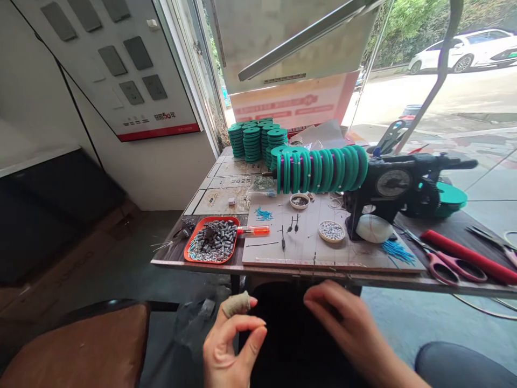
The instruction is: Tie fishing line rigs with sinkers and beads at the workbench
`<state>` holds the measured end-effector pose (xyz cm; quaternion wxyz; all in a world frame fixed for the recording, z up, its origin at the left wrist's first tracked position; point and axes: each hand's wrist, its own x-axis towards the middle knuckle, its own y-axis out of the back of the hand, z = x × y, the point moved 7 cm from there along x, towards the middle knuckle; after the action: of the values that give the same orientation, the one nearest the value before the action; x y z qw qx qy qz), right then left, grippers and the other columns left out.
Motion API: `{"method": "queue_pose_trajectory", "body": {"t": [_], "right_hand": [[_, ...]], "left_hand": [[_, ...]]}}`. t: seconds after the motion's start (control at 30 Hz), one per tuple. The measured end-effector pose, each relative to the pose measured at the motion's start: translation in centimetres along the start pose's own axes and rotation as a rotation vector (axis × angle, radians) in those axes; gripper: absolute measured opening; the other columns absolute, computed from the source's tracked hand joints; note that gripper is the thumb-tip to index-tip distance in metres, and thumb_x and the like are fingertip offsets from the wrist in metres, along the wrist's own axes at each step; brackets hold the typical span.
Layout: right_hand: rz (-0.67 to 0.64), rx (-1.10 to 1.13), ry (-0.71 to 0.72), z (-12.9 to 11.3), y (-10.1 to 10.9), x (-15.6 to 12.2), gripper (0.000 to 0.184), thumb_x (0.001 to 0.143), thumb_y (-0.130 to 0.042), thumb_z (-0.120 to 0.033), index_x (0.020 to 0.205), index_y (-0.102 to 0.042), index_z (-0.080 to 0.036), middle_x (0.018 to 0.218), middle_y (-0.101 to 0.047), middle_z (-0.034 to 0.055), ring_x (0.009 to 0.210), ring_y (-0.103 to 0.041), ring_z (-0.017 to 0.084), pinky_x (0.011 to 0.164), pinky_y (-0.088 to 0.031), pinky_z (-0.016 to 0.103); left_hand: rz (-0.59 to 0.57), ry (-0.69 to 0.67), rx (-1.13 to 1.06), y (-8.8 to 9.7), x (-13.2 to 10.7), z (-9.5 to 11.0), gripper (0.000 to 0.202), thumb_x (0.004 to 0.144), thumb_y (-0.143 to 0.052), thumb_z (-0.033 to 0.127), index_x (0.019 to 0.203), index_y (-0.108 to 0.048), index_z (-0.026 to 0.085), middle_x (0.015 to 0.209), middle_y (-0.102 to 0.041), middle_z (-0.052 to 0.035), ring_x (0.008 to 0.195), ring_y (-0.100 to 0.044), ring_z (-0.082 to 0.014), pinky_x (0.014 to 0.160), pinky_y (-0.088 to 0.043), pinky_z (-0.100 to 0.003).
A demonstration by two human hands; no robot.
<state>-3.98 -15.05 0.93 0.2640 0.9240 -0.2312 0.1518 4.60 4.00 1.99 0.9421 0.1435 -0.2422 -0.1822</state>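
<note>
My left hand (232, 339) hovers below the table's front edge, thumb and fingers pinched together, with a beige cot on the forefinger. Whatever it pinches is too thin to make out. My right hand (343, 318) is beside it, fingers curled and pointing left, close to a thin line that seems to hang from the board (307, 248) on the table. A row of green spools (319, 170) sits on the shaft of a black winding machine (398, 188). Both hands are over my dark lap.
An orange tray (212, 240) of small grey parts, two little dishes (331, 230) of beads, an orange-handled tool (253, 230), red scissors (448, 264), a red rod (468, 256) and stacked green spools (254, 140) are on the table. A brown chair seat (81, 350) is lower left.
</note>
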Motion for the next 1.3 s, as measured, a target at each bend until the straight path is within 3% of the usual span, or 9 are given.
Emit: {"method": "queue_pose_trajectory", "body": {"t": [0.1, 0.2, 0.37, 0.57, 0.83, 1.03, 1.17, 1.23, 1.3], "right_hand": [[0.239, -0.248, 0.107, -1.4, 4.1, 2.9, 0.014, 0.089, -0.051, -0.024, 0.081, -0.06, -0.017, 0.076, -0.062, -0.0003, 0.066, -0.058, 0.009, 0.063, -0.042, 0.018], [0.138, -0.672, -0.202, 0.7, 5.2, 5.8, 0.01, 0.087, -0.056, -0.025, 0.085, -0.066, -0.021, 0.08, -0.066, -0.0025, 0.067, -0.061, 0.012, 0.059, -0.04, 0.022], [-0.045, -0.924, -0.372, 2.9, 4.2, 7.9, 0.018, 0.089, -0.052, -0.027, 0.091, -0.07, -0.025, 0.091, -0.069, 0.0015, 0.078, -0.065, 0.026, 0.054, -0.032, 0.029], [-0.203, -1.041, -0.323, 3.5, 2.4, 9.2, 0.026, 0.09, -0.046, -0.022, 0.084, -0.071, -0.019, 0.087, -0.068, 0.009, 0.079, -0.065, 0.028, 0.057, -0.035, 0.03], [-0.22, -1.047, -0.236, 3.2, 1.3, 9.7, 0.03, 0.09, -0.04, -0.011, 0.082, -0.069, -0.014, 0.083, -0.067, 0.0136, 0.073, -0.064, 0.026, 0.065, -0.039, 0.035], [-0.016, -0.93, -0.143, 0.9, 3.1, 6.7, 0.025, 0.09, -0.045, -0.017, 0.082, -0.068, -0.017, 0.083, -0.066, 0.0074, 0.073, -0.06, 0.021, 0.077, -0.04, 0.037], [0.474, -0.351, 0.143, -3.9, 6.1, -0.2, 0.009, 0.085, -0.057, -0.025, 0.087, -0.065, -0.022, 0.098, -0.059, 0.0084, 0.103, -0.048, 0.025, 0.095, -0.033, 0.04], [0.283, -0.062, 0.083, -3.7, 4.0, -1.9, 0.006, 0.081, -0.063, -0.023, 0.084, -0.067, -0.027, 0.097, -0.059, 0.0054, 0.097, -0.052, 0.021, 0.086, -0.04, 0.03], [-0.023, 0.38, -0.158, -1.8, -0.2, -2.9, 0.009, 0.081, -0.063, -0.031, 0.078, -0.069, -0.025, 0.083, -0.061, 0.0051, 0.077, -0.057, 0.017, 0.068, -0.045, 0.024]], "left_hand": [[-0.06, -0.01, 0.05, -0.3, 0.2, -0.4, 0.001, 0.072, -0.069, 0.023, 0.071, -0.069, 0.023, 0.095, -0.068, -0.0013, 0.093, -0.064, -0.0107, 0.084, -0.05, -0.016], [-0.055, 0.073, 0.005, -1.2, -0.2, -0.6, 0.008, 0.071, -0.07, 0.03, 0.068, -0.07, 0.023, 0.094, -0.068, -0.0019, 0.092, -0.063, -0.0119, 0.085, -0.049, -0.018], [0.035, 0.261, -0.135, -2.1, -1.0, -0.9, 0.019, 0.067, -0.072, 0.041, 0.062, -0.069, 0.023, 0.091, -0.066, -0.0017, 0.092, -0.061, -0.0126, 0.088, -0.044, -0.02], [0.005, 0.267, -0.109, -2.2, -0.9, -0.9, 0.024, 0.068, -0.07, 0.043, 0.061, -0.069, 0.02, 0.091, -0.066, -0.0042, 0.091, -0.06, -0.0146, 0.088, -0.044, -0.023], [-0.038, 0.275, -0.111, -2.7, -1.1, -1.1, 0.022, 0.069, -0.07, 0.043, 0.063, -0.069, 0.022, 0.092, -0.066, -0.0026, 0.093, -0.06, -0.0137, 0.088, -0.043, -0.022], [-0.054, 0.201, -0.028, -2.3, -1.2, -0.8, 0.019, 0.071, -0.068, 0.042, 0.065, -0.07, 0.024, 0.092, -0.066, -0.0016, 0.091, -0.061, -0.0133, 0.085, -0.046, -0.023], [-0.113, 0.012, 0.098, -2.5, -1.2, -0.2, 0.01, 0.075, -0.066, 0.034, 0.07, -0.07, 0.026, 0.093, -0.065, 0.0, 0.089, -0.062, -0.0113, 0.082, -0.049, -0.021], [-0.157, -0.117, 0.169, -3.0, -1.2, 0.4, 0.007, 0.075, -0.066, 0.031, 0.072, -0.07, 0.026, 0.093, -0.065, -0.0003, 0.088, -0.062, -0.0114, 0.078, -0.051, -0.021], [-0.165, -0.183, 0.22, -3.4, -1.2, 1.0, 0.006, 0.075, -0.067, 0.03, 0.071, -0.07, 0.026, 0.092, -0.065, -0.0004, 0.089, -0.061, -0.0119, 0.077, -0.051, -0.021]]}}
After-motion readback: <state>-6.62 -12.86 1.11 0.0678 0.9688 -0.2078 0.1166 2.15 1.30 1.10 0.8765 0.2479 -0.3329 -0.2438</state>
